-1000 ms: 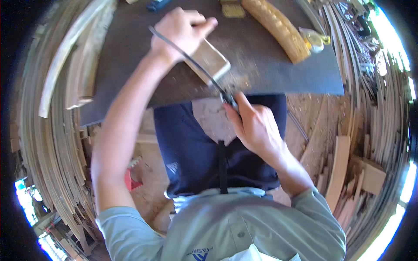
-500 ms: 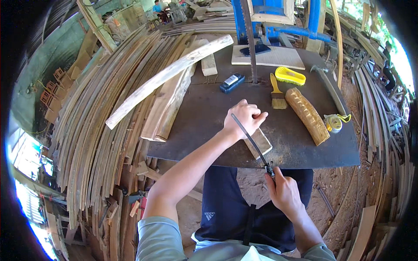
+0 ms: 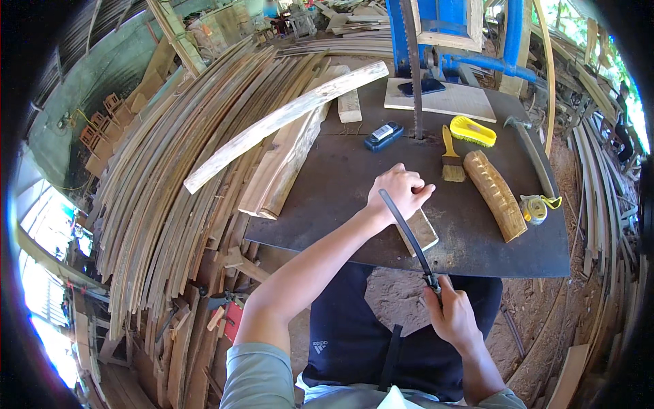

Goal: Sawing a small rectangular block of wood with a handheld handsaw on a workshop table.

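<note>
My left hand (image 3: pixel 398 194) is closed over a small wooden block (image 3: pixel 426 236), pressing it to the dark table (image 3: pixel 320 204) near its front edge. My fingers cover the block's far end. In my right hand (image 3: pixel 452 317) is the handle of a long, thin, dark file (image 3: pixel 413 235). Its blade slants up and left across the block toward my left wrist; whether it touches the wood I cannot tell. Beyond my hands lie a paintbrush (image 3: pixel 450 160), a yellow brush (image 3: pixel 473 131) and a curved, notched piece of wood (image 3: pixel 495 195).
A saw blade (image 3: pixel 413 75) rises upright through the table. Around it are a blue case (image 3: pixel 384 136), a phone (image 3: pixel 422 86) on a board, a hammer (image 3: pixel 533 153) and a tape measure (image 3: pixel 533 210). Long planks (image 3: pixel 177 170) are stacked at left, with a pale beam (image 3: pixel 286 126) across them.
The view has shifted, so the scene sits further right. The file's blade now appears broader and more steeply angled. My left hand keeps its hold on the block.
</note>
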A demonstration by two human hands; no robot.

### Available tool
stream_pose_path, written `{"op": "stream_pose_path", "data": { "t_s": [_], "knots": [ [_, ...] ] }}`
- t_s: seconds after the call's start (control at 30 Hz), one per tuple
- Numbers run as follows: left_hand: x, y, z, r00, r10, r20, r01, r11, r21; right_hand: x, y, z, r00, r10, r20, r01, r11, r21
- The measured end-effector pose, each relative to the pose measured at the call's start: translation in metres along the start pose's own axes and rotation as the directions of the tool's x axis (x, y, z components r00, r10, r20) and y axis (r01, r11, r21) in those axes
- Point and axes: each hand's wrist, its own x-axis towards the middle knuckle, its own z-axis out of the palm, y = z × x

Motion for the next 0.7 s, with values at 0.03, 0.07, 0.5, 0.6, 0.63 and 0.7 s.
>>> {"op": "stream_pose_path", "data": {
  "t_s": [0.03, 0.07, 0.5, 0.6, 0.63, 0.7],
  "knots": [
    [0.000, 0.002, 0.000, 1.000, 0.001, 0.006, -0.001, 1.000, -0.002, -0.001, 0.001, -0.001, 1.000, 0.006, -0.001, -0.006, 1.000, 0.002],
    [0.000, 0.003, -0.001, 1.000, -0.005, 0.017, 0.005, 1.000, 0.004, 0.000, 0.001, -0.001, 1.000, 0.008, -0.009, -0.008, 1.000, -0.003],
    [0.001, -0.003, 0.003, 0.999, 0.049, -0.008, -0.049, 0.998, -0.032, -0.006, -0.010, 0.001, 0.997, 0.069, -0.019, -0.069, 0.998, 0.014],
    [-0.001, -0.003, 0.004, 0.999, 0.038, -0.005, -0.039, 0.999, -0.032, -0.010, -0.009, 0.000, 0.999, 0.039, -0.011, -0.038, 0.999, 0.028],
    [-0.001, -0.004, 0.004, 1.000, 0.027, 0.006, -0.027, 1.000, -0.009, -0.012, -0.010, 0.000, 0.999, 0.037, -0.013, -0.037, 0.999, 0.023],
    [-0.001, -0.003, 0.003, 1.000, 0.017, 0.019, -0.017, 1.000, 0.011, -0.017, -0.013, 0.000, 0.994, 0.109, 0.006, -0.109, 0.993, 0.036]
  ]
}}
